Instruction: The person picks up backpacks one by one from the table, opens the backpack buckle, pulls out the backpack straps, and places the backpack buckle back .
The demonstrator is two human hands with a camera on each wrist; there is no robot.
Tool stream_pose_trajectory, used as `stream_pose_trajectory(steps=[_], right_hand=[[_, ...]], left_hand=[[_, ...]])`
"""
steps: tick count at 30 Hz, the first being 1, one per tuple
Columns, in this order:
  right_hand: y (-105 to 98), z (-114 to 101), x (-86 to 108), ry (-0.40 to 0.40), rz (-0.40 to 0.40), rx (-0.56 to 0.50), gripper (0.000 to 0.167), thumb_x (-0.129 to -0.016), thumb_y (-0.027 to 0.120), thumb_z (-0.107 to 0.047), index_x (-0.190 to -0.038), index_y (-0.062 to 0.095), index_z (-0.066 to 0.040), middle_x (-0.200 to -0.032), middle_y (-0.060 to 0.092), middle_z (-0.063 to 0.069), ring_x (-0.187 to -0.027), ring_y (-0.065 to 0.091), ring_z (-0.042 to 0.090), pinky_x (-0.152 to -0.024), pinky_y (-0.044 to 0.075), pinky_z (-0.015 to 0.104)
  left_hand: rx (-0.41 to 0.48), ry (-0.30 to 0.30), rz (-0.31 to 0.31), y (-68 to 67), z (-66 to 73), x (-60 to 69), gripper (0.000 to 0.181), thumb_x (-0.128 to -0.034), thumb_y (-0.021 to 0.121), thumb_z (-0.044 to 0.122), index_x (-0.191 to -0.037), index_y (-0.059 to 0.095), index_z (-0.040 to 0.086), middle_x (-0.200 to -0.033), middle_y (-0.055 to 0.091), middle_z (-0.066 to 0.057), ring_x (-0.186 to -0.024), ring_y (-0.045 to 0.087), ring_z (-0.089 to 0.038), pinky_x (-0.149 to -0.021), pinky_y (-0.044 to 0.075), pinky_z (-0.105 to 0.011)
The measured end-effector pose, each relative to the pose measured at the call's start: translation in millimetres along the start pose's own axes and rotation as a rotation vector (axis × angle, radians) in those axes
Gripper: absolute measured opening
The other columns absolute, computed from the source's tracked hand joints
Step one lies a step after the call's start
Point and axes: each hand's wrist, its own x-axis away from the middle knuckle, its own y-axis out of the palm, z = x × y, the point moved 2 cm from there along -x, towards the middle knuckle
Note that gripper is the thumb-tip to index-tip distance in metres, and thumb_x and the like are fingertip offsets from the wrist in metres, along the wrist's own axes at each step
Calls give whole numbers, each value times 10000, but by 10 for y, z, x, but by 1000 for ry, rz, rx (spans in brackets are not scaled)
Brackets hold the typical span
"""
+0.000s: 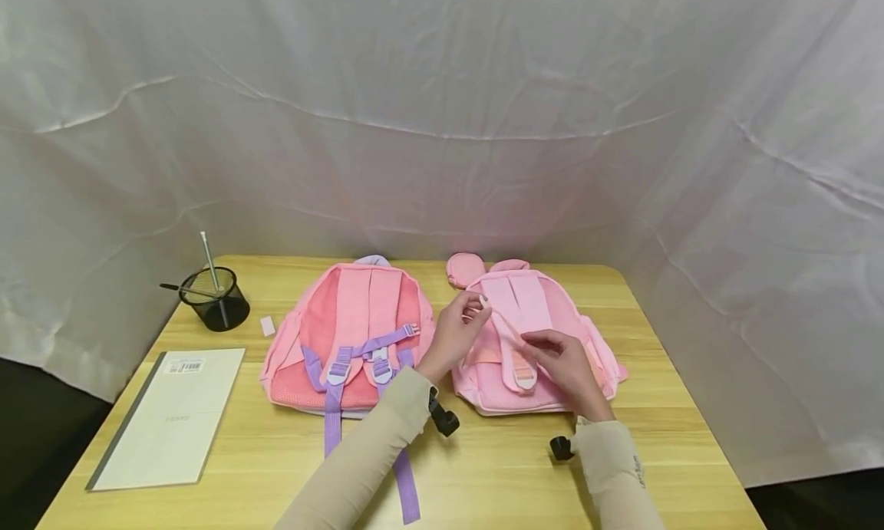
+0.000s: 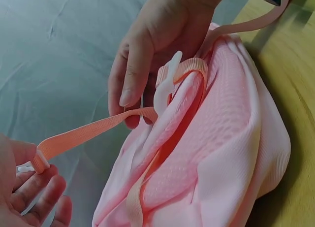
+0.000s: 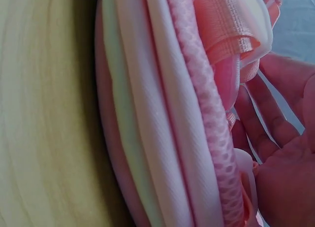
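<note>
On the right of the table a light pink backpack (image 1: 493, 392) lies with its shoulder straps facing up. My left hand (image 1: 452, 334) pinches the white clip (image 2: 41, 162) at the end of a thin orange strap (image 2: 83, 136) and holds it out from the bag. Beside the shoulder strap's lower part, my right hand (image 1: 565, 365) has its thumb and fingertips around the other end of that strap. A white buckle (image 2: 164, 96) sits close to the right fingers. In the right wrist view the bag's layered side hides part of the right fingers.
A coral backpack (image 1: 290, 380) with purple straps (image 1: 333, 426) lies on the left. Farther left are a white notebook (image 1: 173, 423), a small eraser-like block (image 1: 267, 326) and a black mesh pen cup (image 1: 228, 313). A round pink pouch (image 1: 466, 269) lies behind the right bag.
</note>
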Motion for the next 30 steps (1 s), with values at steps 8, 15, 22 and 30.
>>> stream_pose_trajectory(steps=[8, 15, 22, 30], right_hand=[[33, 43, -1, -68, -33, 35, 337, -909, 815, -192, -1213, 742, -67, -1109, 758, 148, -930, 670, 138, -813, 539, 181], [43, 37, 6, -115, -37, 106, 340, -905, 819, -199, -1212, 746, -73, -1093, 768, 123, -906, 632, 96, -807, 506, 181], [57, 10, 12, -142, -34, 116, 353, -901, 820, -174, -1218, 738, -40, -1076, 759, 152, -878, 590, 124, -762, 485, 194], [73, 13, 17, -121, -29, 165, 300, -897, 822, -172, -1177, 761, -84, -1045, 752, 109, -852, 575, 115, -751, 476, 192]], left_hand=[[8, -13, 20, -22, -50, -10, 255, -1017, 669, 200, -1224, 640, 55, -1103, 702, -103, -990, 653, -209, -883, 548, -301], [10, -30, 46, -22, -114, -9, 209, -1018, 665, 193, -1195, 646, 84, -1100, 708, -95, -980, 652, -191, -871, 549, -293], [12, -45, 73, -14, -167, -18, 281, -1017, 648, 146, -1256, 626, 1, -1124, 701, -125, -994, 643, -220, -906, 547, -344], [-21, -91, 88, 1, -248, -16, 229, -1021, 634, 128, -1227, 629, 29, -1124, 698, -118, -1021, 641, -223, -953, 527, -381]])
